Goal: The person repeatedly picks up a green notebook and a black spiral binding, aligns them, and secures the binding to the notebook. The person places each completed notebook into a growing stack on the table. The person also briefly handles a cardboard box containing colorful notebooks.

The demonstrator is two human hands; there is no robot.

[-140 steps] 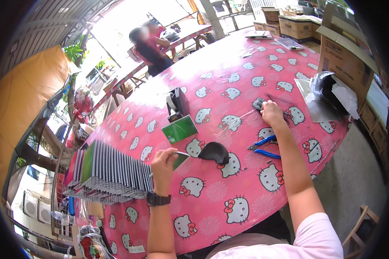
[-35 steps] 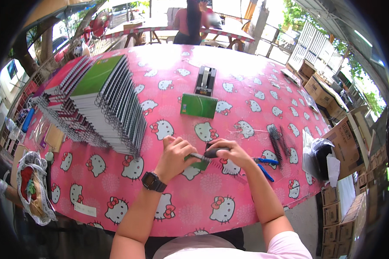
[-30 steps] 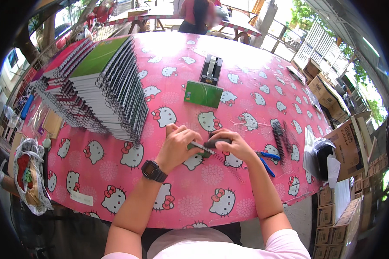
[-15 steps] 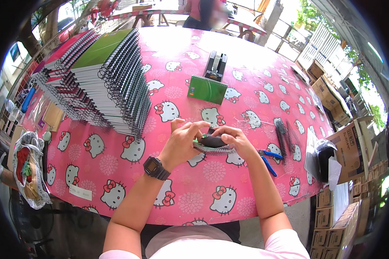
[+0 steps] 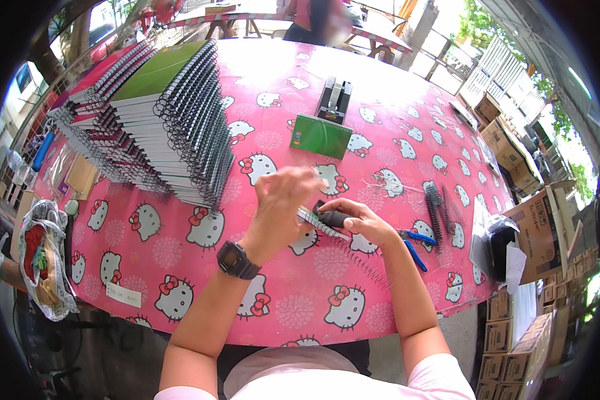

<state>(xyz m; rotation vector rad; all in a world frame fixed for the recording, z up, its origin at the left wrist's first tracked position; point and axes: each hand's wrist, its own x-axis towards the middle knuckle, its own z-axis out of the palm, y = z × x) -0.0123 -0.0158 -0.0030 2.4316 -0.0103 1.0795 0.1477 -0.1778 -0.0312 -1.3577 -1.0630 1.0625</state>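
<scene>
A small notepad [image 5: 323, 222] with a white wire-bound edge lies at a slant between my hands, mostly hidden by them. A loose thin wire coil [image 5: 365, 262] trails from its near end toward my right forearm. My right hand [image 5: 365, 224] is closed round a dark, rounded tool [image 5: 333, 218] whose tip rests over the notepad; its exact kind is hard to make out. At the notepad's left side is my left hand [image 5: 280, 210], with raised fingers smeared by motion. Whether its hidden thumb grips the pad does not show.
Tall stacks of spiral notebooks [image 5: 173, 127] stand left. Ahead are a green notepad [image 5: 321, 136] and a black device [image 5: 334, 100]. Blue-handled pliers [image 5: 417, 247] and black coils [image 5: 436, 210] lie right. A bag [image 5: 45, 260] hangs left; cardboard boxes [image 5: 537, 230] stand right. Another person [image 5: 313, 23] is far off.
My left fingers have lifted off the notepad. The pad has turned so its bound edge slopes down to the right, and a loose coil now shows beyond its end.
</scene>
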